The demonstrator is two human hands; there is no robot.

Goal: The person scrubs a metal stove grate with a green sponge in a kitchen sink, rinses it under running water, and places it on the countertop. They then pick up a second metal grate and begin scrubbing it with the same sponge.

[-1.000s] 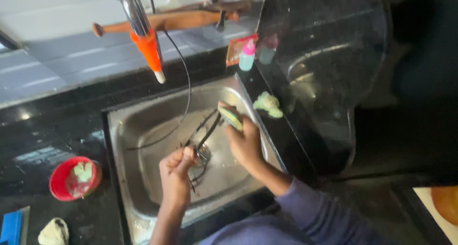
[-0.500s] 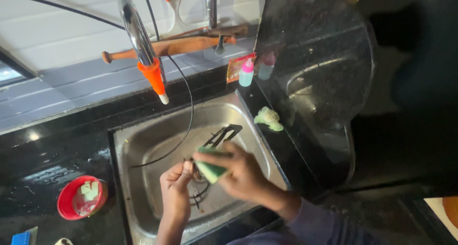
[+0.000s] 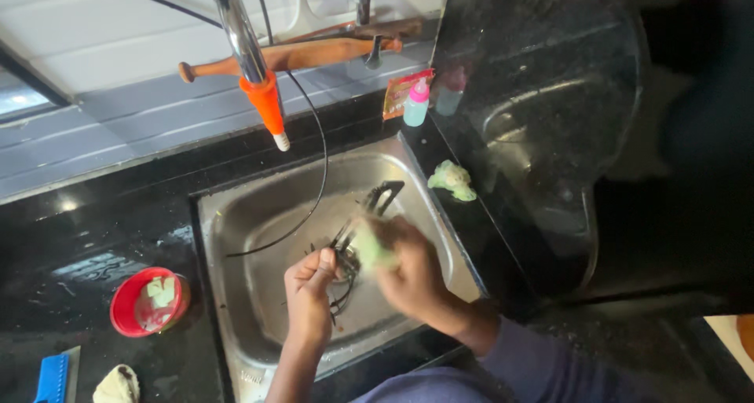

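We are gripping a black wire utensil [image 3: 369,214] with our left hand [image 3: 309,289] over the steel sink [image 3: 259,214] — our right hand [image 3: 412,269] is clutching a green sponge [image 3: 369,244] against it; left of our hands, a red bowl [image 3: 126,320] is holding pale soap pieces.

Two hands over one steel sink [image 3: 236,238]: left hand [image 3: 309,291], right hand [image 3: 412,271]. One black wire utensil [image 3: 369,214] between them; one pale green sponge [image 3: 371,244], blurred, likely single piece. One tap [image 3: 239,34] with one orange nozzle [image 3: 265,104]. One black cable [image 3: 318,159]. One wooden rolling pin [image 3: 314,55]. One small bottle [image 3: 416,103], pink cap. One sachet [image 3: 397,93]. One crumpled green cloth [image 3: 453,180] on bench [image 3: 78,238]. One red bowl [image 3: 149,302]. One blue item [image 3: 53,378]. One whitish lump [image 3: 116,386].
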